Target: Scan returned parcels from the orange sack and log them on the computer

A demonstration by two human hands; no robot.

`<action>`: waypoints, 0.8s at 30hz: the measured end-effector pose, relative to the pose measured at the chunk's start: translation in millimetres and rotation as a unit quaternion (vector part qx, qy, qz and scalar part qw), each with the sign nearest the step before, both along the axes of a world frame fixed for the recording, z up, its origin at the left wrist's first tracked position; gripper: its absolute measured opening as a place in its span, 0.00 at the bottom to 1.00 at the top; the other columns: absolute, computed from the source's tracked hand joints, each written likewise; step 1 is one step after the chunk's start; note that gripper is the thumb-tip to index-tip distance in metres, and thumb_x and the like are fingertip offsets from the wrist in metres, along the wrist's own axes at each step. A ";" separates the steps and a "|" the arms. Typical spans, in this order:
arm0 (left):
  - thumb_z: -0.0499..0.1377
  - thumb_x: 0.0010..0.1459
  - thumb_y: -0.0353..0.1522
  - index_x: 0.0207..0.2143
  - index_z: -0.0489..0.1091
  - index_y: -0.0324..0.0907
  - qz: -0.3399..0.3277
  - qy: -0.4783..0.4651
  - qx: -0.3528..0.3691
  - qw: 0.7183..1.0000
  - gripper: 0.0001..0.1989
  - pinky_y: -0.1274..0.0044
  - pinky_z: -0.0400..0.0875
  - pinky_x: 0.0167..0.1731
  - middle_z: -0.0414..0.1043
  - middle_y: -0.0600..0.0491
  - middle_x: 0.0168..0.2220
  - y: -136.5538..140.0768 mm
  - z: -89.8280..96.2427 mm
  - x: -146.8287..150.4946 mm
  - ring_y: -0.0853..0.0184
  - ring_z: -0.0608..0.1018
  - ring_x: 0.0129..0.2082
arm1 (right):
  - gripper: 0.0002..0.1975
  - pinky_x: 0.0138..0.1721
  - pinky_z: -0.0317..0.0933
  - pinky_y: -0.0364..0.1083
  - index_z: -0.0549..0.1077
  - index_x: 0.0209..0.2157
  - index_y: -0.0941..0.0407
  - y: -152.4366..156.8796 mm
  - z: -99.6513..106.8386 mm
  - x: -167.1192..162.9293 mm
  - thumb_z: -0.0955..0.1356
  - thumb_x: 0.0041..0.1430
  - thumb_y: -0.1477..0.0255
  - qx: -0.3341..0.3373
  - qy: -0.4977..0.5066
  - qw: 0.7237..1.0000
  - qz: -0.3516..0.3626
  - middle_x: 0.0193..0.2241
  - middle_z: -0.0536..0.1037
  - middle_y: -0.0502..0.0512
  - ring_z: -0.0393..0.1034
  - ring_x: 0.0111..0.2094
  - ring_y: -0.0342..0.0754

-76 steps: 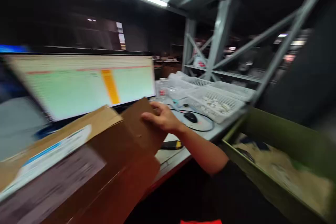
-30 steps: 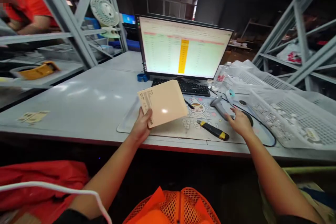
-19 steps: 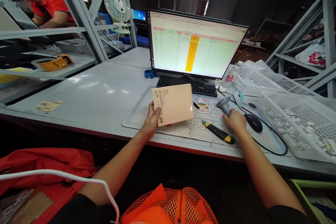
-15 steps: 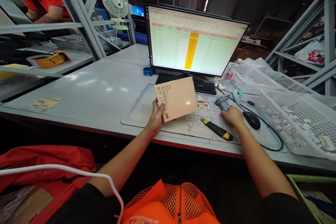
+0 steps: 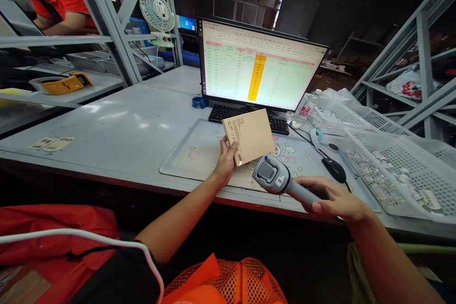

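My left hand [image 5: 227, 161] grips a flat beige box [image 5: 251, 135] by its lower left edge, tilted up above the desk mat [image 5: 192, 152]. Small print and a barcode show along the box's left side. In my right hand [image 5: 333, 197] is a grey barcode scanner [image 5: 272, 175], my fingers wrapped round its handle. The scanner's head points left, close to the lower right corner of the box, over the front edge of the desk. The utility knife seen on the mat earlier is out of sight.
Behind the box stand a keyboard [image 5: 223, 114] and a lit monitor [image 5: 256, 66]. A black mouse [image 5: 334, 169] and white plastic baskets [image 5: 388, 180] are at the right. Paper labels [image 5: 52, 143] lie at the left. A person in orange [image 5: 67, 4] sits beyond the metal frame.
My right hand has lifted the scanner off the mat and brought it nearer to me, beside the box. My left hand has shifted slightly right with the box.
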State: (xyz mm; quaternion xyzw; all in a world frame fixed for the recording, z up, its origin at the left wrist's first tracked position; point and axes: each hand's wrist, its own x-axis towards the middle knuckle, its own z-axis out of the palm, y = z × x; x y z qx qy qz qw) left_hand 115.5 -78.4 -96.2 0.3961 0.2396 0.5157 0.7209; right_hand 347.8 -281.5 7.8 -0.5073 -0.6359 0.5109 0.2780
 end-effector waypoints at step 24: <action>0.67 0.62 0.53 0.63 0.57 0.51 0.173 0.165 0.084 0.967 0.35 0.61 0.78 0.58 0.76 0.43 0.61 34.7 -41.4 -124.6 0.52 0.81 0.59 | 0.19 0.43 0.70 0.57 0.77 0.51 0.57 97.8 -94.0 62.5 0.67 0.67 0.59 0.089 -0.467 0.801 -0.364 0.47 0.83 0.72 0.81 0.48 0.67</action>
